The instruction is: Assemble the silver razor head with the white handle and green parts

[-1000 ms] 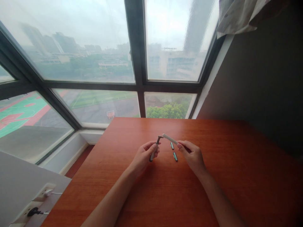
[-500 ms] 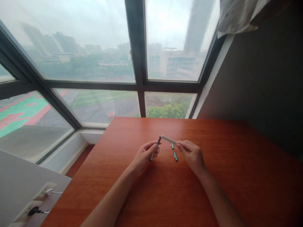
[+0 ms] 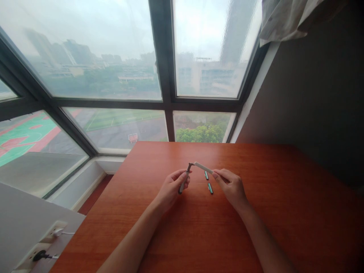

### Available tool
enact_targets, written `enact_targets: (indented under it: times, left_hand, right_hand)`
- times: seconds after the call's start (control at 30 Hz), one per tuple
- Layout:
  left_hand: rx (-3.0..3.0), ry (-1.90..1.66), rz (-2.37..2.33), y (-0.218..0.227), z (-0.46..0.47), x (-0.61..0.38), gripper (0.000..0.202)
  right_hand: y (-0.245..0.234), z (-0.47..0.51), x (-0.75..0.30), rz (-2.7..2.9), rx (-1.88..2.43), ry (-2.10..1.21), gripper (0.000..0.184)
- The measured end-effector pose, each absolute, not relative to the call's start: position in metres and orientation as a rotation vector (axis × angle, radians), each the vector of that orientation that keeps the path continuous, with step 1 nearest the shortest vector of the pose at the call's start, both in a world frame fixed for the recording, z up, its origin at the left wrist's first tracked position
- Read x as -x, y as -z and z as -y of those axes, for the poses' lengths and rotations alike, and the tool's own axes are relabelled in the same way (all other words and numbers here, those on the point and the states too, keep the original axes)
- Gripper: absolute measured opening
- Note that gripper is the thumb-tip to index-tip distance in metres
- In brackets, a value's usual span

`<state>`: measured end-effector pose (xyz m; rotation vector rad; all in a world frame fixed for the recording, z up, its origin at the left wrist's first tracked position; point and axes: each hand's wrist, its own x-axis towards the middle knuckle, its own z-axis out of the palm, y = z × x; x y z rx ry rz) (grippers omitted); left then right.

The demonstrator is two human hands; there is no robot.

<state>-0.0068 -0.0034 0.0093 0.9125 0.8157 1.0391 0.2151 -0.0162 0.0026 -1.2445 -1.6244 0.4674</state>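
Well inside table edges [image 3: 250, 145] — left hand [image 3: 171, 188] holding handle [image 3: 182, 185], right hand [image 3: 231, 186] stick [image 3: 203, 167]

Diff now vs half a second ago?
Grey-handled tool in left hand: top shifted slightly left, crosspiece showing more clearly beside the tip of the pale stick in right hand. Nothing taken or released. Both grips and upper and lower green-and-black pieces stayed.

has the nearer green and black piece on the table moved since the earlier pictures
No: measured against the far left corner of the table, the nearer green and black piece shows no visible shift either way.
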Motion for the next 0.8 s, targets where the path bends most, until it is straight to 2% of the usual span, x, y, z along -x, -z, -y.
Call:
enact_targets:
  times: [0.8]
  left_hand:
    - [-1.030,-1.014,-0.818,-0.0056,0.0027,0.0054,0.041]
  right_hand:
    - [0.0023,0.0169,-0.2116,1.620,1.181,-0.627,0.027]
